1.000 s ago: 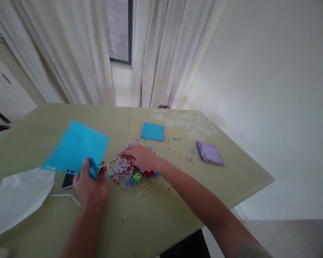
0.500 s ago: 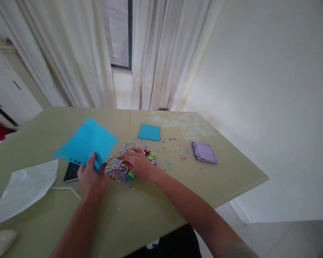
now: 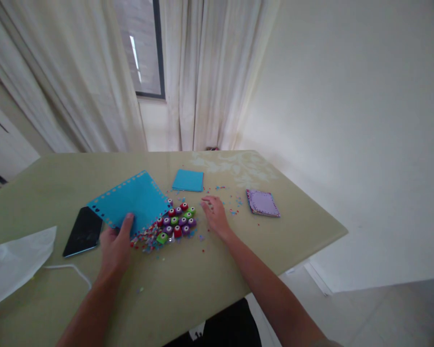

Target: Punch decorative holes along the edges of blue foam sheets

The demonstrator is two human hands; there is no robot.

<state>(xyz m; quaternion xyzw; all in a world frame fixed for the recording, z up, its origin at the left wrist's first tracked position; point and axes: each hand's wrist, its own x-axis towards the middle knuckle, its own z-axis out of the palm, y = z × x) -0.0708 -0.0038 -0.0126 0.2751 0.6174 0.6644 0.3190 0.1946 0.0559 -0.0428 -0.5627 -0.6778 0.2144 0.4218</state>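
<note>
My left hand [image 3: 116,243] pinches the near corner of a blue paper sheet [image 3: 133,202] with punched holes along its edges; the sheet lies low over the table. Beside it sits a cluster of small red, green and purple craft punches [image 3: 176,222] and a heap of coloured paper confetti [image 3: 147,237]. My right hand [image 3: 214,216] rests flat on the table [image 3: 202,270] to the right of the punches, fingers spread over scattered confetti bits, holding nothing.
A black phone [image 3: 83,231] lies left of the blue sheet. A white plastic bag [image 3: 12,262] and a white cord [image 3: 70,269] are at the near left. A folded blue paper stack [image 3: 188,180] and a purple paper stack [image 3: 262,203] lie farther back. Curtains hang behind.
My right hand left the confetti pile and slid right, uncovering the punches. My left hand lowered the blue sheet toward the table. The camera view shifted, showing the whole phone.
</note>
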